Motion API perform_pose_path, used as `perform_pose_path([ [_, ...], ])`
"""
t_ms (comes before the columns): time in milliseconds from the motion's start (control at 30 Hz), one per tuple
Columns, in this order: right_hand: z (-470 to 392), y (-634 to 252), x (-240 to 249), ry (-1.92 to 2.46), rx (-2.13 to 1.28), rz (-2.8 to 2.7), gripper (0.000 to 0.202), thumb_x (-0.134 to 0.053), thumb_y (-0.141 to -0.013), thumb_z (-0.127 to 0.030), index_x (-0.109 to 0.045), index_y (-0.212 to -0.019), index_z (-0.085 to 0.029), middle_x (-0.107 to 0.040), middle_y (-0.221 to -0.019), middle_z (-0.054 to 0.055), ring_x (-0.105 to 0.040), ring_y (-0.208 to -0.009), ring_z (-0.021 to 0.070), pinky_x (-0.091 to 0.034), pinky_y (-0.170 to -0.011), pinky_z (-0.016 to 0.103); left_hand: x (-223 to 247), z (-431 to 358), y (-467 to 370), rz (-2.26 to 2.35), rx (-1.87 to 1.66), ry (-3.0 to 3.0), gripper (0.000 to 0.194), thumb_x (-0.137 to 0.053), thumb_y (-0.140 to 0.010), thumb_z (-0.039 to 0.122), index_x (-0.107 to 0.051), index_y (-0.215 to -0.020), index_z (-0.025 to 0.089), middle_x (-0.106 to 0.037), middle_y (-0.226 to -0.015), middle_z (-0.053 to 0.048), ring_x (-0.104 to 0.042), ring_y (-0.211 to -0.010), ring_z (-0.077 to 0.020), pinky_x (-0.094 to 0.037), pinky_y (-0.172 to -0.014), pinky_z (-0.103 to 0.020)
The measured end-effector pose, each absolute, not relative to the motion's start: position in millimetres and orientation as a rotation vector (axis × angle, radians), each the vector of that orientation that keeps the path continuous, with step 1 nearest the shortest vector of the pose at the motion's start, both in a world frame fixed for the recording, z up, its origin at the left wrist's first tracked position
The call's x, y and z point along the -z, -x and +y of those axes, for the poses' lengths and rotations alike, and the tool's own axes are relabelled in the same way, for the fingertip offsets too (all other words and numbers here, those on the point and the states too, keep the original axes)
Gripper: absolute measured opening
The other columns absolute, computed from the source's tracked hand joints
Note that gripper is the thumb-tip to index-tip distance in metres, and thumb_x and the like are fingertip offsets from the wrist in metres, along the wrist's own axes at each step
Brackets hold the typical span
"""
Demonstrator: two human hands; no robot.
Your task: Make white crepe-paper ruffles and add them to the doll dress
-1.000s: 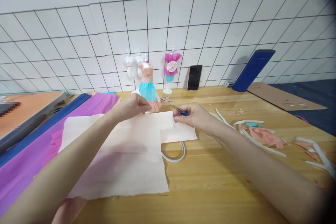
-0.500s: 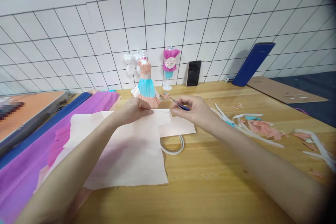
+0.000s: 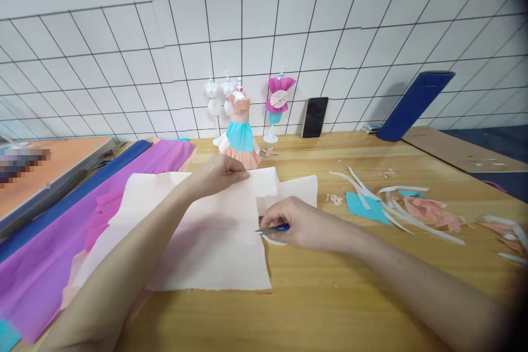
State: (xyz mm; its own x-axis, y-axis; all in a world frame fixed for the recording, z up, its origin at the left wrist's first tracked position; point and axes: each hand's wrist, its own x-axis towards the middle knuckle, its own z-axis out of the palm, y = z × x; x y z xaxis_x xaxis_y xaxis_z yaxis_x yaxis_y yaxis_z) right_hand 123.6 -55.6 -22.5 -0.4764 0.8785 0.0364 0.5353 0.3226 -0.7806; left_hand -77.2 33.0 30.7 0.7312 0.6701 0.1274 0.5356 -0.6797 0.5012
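A large sheet of pale pink crepe paper (image 3: 218, 247) lies in front of me, its right part folded over near the top. My left hand (image 3: 218, 177) is closed in a pinch on the sheet's top edge. Closed round small blue-handled scissors (image 3: 281, 227), my right hand (image 3: 303, 225) rests lower, by the sheet's right edge. The blade tips point left and reach that edge. Behind the fold a narrower pale pink piece (image 3: 303, 190) sticks out to the right. A white ring (image 3: 275, 240) is mostly hidden under my right hand.
Small dress forms stand at the wall, one in a peach and turquoise paper dress (image 3: 240, 135), another in a magenta top (image 3: 280, 96). A phone (image 3: 315, 117) and a blue case (image 3: 414, 107) lean nearby. Paper scraps (image 3: 431, 212) lie right; purple paper (image 3: 45, 264) lies left.
My right hand has come down with the scissors from the sheet's top edge to its right edge. A turquoise scrap is now uncovered. My left hand keeps its pinch; the view has shifted slightly.
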Motion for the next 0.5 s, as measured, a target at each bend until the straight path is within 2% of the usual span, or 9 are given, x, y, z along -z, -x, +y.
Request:
perform_pose_path([
  [67,-54,-117,35,1.312,-0.942,-2.076,0.011,-0.058,-0.067,-0.014,-0.061,-0.057,-0.017,-0.050,-0.052,-0.004,-0.040,-0.049,0.0095,-0.029,-0.046,0.022,-31,33,78,0.919,-0.424,-2.488,0.030,-0.046,-0.084,0.030,-0.043,-0.057,0.016,-0.034,-0.056,0.004,-0.029,-0.052,-0.0077,-0.022,-0.048,-0.024],
  [200,-50,-107,53,1.406,-0.842,-1.926,0.006,-0.058,-0.066,-0.013,-0.060,-0.062,-0.017,-0.048,-0.056,-0.004,-0.041,-0.052,0.0102,-0.029,-0.048,0.022,-32,32,79,0.893,-0.463,-2.468,0.030,-0.047,-0.084,0.031,-0.043,-0.057,0.016,-0.034,-0.057,0.003,-0.030,-0.053,-0.0081,-0.022,-0.049,-0.025],
  [300,-50,-102,59,1.407,-0.826,-1.879,0.013,-0.056,-0.067,-0.013,-0.055,-0.055,-0.018,-0.042,-0.053,-0.005,-0.039,-0.053,0.0105,-0.029,-0.048,0.022,-32,32,79,0.890,-0.463,-2.483,0.031,-0.046,-0.083,0.030,-0.041,-0.056,0.016,-0.032,-0.056,0.003,-0.029,-0.053,-0.0082,-0.021,-0.048,-0.025],
  [367,-51,-100,61,1.387,-0.844,-1.861,0.018,-0.055,-0.069,-0.014,-0.051,-0.051,-0.018,-0.043,-0.054,-0.004,-0.040,-0.054,0.0105,-0.031,-0.049,0.022,-31,32,79,0.902,-0.451,-2.502,0.031,-0.046,-0.083,0.028,-0.040,-0.055,0.016,-0.032,-0.055,0.003,-0.028,-0.052,-0.0080,-0.021,-0.047,-0.025],
  [500,-51,-99,63,1.305,-0.955,-1.888,0.015,-0.054,-0.072,-0.015,-0.055,-0.058,-0.017,-0.050,-0.056,-0.004,-0.044,-0.053,0.0097,-0.037,-0.049,0.021,-29,31,77,0.928,-0.437,-2.523,0.031,-0.048,-0.082,0.028,-0.043,-0.055,0.016,-0.033,-0.053,0.004,-0.028,-0.050,-0.0075,-0.020,-0.047,-0.025],
])
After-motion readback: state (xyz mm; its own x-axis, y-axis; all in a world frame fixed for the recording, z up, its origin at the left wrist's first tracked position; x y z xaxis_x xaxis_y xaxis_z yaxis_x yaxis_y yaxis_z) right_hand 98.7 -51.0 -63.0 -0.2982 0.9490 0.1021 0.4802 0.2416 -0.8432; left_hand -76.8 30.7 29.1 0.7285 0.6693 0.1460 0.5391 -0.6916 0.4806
